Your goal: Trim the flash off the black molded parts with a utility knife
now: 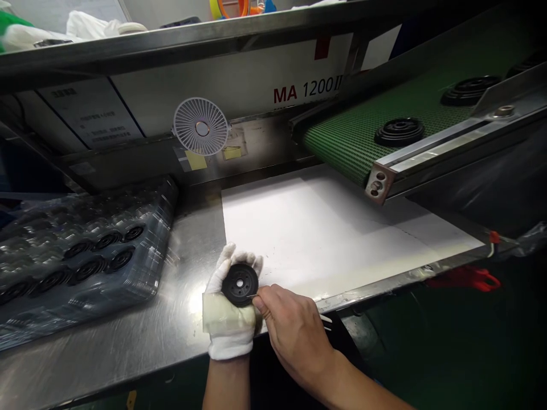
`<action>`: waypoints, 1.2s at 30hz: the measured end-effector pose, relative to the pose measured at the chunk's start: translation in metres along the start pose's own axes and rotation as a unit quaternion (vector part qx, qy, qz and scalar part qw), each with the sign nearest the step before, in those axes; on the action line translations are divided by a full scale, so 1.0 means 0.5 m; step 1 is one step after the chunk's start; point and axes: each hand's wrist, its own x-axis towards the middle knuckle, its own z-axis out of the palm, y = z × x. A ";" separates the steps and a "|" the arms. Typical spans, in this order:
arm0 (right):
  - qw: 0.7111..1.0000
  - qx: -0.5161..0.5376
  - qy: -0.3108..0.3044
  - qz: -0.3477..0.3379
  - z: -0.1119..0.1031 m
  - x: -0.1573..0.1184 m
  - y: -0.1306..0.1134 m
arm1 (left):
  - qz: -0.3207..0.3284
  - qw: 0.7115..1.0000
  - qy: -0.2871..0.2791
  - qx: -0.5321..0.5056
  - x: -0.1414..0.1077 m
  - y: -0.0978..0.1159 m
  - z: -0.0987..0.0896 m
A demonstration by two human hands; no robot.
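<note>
In my left hand (233, 319), which wears a white glove with a yellowish band around it, lies a round black ridged disc (240, 284) with a hole at its centre. The gloved fingers curl around the disc's far side, and its flat face is turned up to me. My right hand (294, 327) is bare and closed in a pinch at the disc's near right edge. A thin, light sliver (253, 296) sticks out from between thumb and forefinger and touches the rim; the rest of it is hidden in the fist. Both hands are over the front edge of the metal table (183, 296).
Stacked clear plastic trays (156, 250) at left hold several black discs. A white sheet (294, 222) covers the table's middle. On the right, a green conveyor belt (342, 134) carries more discs (399, 132). A small fan (201, 126) stands at the back, below a metal shelf (179, 37).
</note>
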 end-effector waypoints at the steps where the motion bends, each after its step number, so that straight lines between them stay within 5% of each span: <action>1: 1.000 0.002 0.000 -0.002 -0.003 0.001 0.004 | -0.031 0.999 -0.015 0.014 -0.002 0.004 -0.005; 4: 1.000 0.003 0.010 0.007 -0.011 0.005 0.014 | -0.061 0.997 -0.033 0.020 -0.003 0.013 -0.009; 12: 1.000 0.000 0.004 0.010 0.003 0.000 -0.007 | 0.018 0.997 0.067 -0.041 0.002 -0.001 0.022; 14: 1.000 0.005 0.000 0.002 0.005 -0.001 -0.009 | 0.032 0.998 0.053 -0.023 -0.002 0.001 0.018; 19: 1.000 0.007 0.009 -0.005 -0.009 0.004 0.004 | -0.054 0.998 -0.012 0.023 -0.011 0.017 0.001; 27: 1.000 0.001 0.017 0.001 0.001 0.000 -0.009 | 0.025 0.996 0.063 -0.057 0.002 -0.002 0.018; 30: 1.000 0.008 0.006 -0.005 0.005 0.000 -0.013 | 0.060 0.997 0.040 -0.037 -0.001 -0.001 0.011; 36: 1.000 0.017 0.007 -0.003 -0.010 0.004 0.003 | -0.059 0.998 -0.023 0.010 -0.013 0.025 -0.002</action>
